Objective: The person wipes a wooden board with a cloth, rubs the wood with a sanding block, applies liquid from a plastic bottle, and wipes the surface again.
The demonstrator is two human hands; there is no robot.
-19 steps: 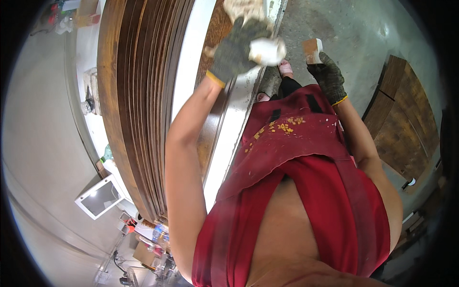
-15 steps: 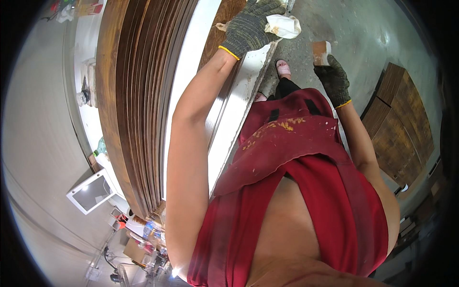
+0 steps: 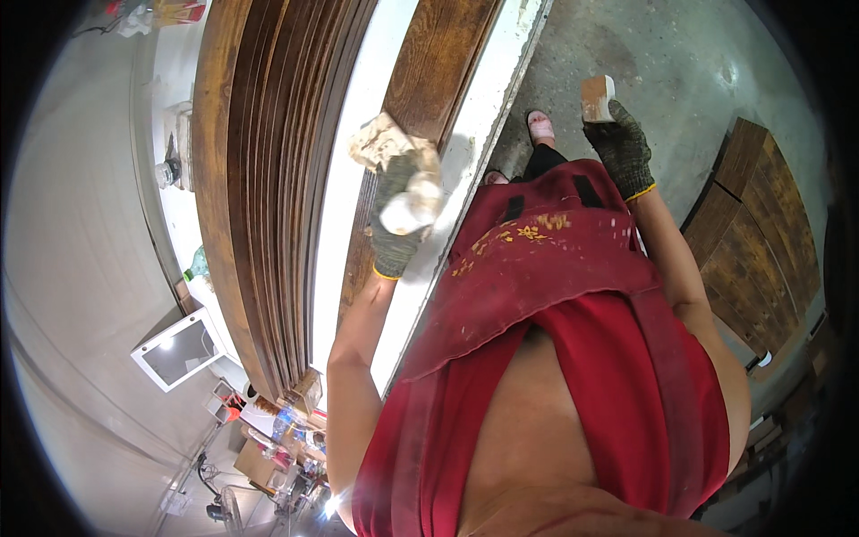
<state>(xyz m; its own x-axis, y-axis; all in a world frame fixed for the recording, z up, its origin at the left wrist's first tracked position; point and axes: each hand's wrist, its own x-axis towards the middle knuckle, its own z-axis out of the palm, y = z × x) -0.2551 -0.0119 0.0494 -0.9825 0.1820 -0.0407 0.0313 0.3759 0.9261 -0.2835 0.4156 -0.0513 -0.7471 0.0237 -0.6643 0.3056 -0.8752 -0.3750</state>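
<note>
My left hand (image 3: 390, 243), in a dark knitted glove with a yellow cuff, is closed around a crumpled, stained rag (image 3: 378, 140) and presses it on a long brown wooden board (image 3: 440, 63). A white part of the rag bulges out over the glove; motion smears it somewhat. The board lies along a white bench (image 3: 491, 85). Out over the floor, my right hand (image 3: 619, 148), gloved alike, grips a small block (image 3: 596, 98) with a brown face and a white side, perhaps a sanding block.
Left of the board stands a tight row of brown planks (image 3: 277, 179) on the bench. More stained boards (image 3: 752, 242) lie at the right on the grey floor (image 3: 680, 54). A white-framed screen (image 3: 179, 352) and assorted clutter (image 3: 282, 438) sit at the lower left.
My left hand has drawn the rag along the board from its far end back toward me, uncovering the far part. The right hand still holds the block, almost unmoved.
</note>
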